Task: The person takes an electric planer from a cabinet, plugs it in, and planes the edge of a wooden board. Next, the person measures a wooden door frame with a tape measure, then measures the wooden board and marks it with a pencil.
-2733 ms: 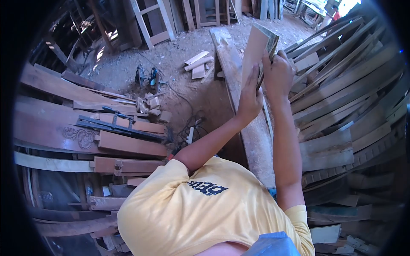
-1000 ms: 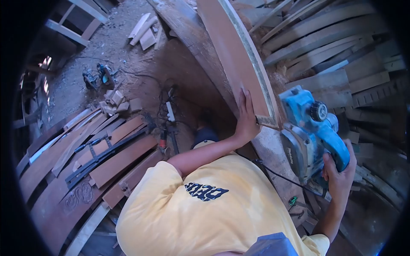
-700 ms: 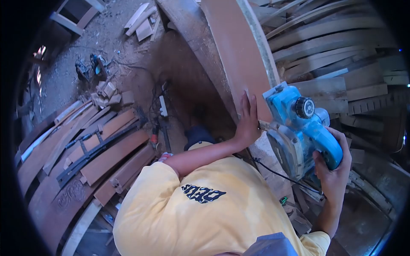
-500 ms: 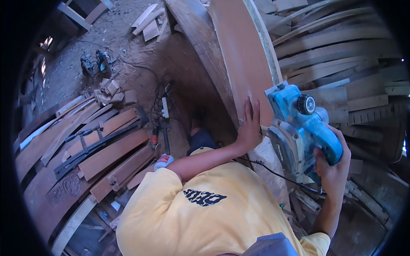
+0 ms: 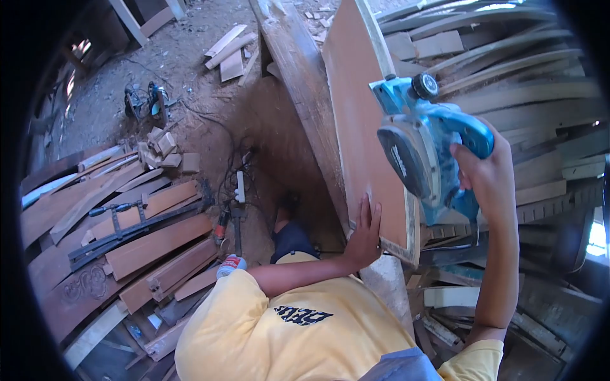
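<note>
A blue electric planer (image 5: 435, 143) rests along the right edge of a brown wooden panel (image 5: 356, 120) that stands on its side with a pale edge strip. My right hand (image 5: 486, 168) is wrapped around the planer's rear handle. Against the near part of the panel's broad face lies my left hand (image 5: 365, 240), fingers stretched out and holding nothing. The planer's body hides part of the panel's edge, and its underside is out of sight. A heavy rough timber (image 5: 305, 89) runs beside the panel on the left.
Curved wooden pieces (image 5: 508, 63) are stacked at the right. On the left lie more boards (image 5: 159, 238) with a clamp (image 5: 121, 219). A white power strip (image 5: 240, 186), cords, a red-and-black power tool (image 5: 221, 223) and a can (image 5: 231, 265) are near my legs.
The planer, in my right hand, has moved farther forward along the panel's edge and shifted left. The panel's near end now shows. My left hand stays on the panel, a little lower in view.
</note>
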Action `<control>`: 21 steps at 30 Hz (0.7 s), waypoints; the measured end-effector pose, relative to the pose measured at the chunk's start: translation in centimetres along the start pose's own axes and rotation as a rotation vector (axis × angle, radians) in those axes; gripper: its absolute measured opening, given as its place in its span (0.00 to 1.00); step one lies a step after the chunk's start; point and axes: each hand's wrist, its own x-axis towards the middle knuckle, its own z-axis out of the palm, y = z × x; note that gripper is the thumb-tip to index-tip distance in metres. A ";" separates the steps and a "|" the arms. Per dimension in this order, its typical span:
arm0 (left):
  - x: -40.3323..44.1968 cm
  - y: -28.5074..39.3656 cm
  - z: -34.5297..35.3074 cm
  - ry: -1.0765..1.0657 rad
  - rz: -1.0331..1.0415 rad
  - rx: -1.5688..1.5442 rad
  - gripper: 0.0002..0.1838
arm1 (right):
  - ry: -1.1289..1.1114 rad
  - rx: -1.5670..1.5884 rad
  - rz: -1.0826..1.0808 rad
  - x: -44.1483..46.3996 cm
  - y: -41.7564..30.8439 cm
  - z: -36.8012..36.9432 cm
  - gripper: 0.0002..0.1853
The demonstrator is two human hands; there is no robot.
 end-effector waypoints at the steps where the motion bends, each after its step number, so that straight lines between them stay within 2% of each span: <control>1: -0.1 -0.2 -0.1 -0.024 -0.002 -0.003 0.64 | -0.007 0.001 0.003 1.4 -0.4 0.3 0.17; 4: -0.2 -0.4 0.0 -0.037 -0.004 0.002 0.66 | -0.027 -0.006 -0.033 5.8 -1.1 0.9 0.14; 7: 0.0 -0.4 -0.2 -0.046 -0.024 -0.013 0.66 | -0.055 0.002 -0.080 10.4 -1.7 1.7 0.05; 9: 0.2 0.2 -1.0 -0.062 -0.050 -0.035 0.66 | -0.063 -0.005 -0.116 13.7 -2.1 2.2 0.04; 11: 0.6 0.9 -1.8 -0.222 -0.169 -0.070 0.64 | -0.067 -0.015 -0.148 16.9 -2.5 2.5 0.05; 16: -0.2 -0.7 0.6 -0.102 -0.045 -0.005 0.61 | -0.043 -0.099 -0.196 25.0 -4.2 3.8 0.09; 17: -0.3 -0.9 1.0 -0.082 -0.013 0.014 0.60 | -0.022 -0.142 -0.204 26.7 -4.6 4.2 0.13; 21: -0.1 -0.6 0.7 -0.076 -0.028 0.005 0.59 | -0.037 -0.146 -0.238 35.3 -5.0 4.9 0.12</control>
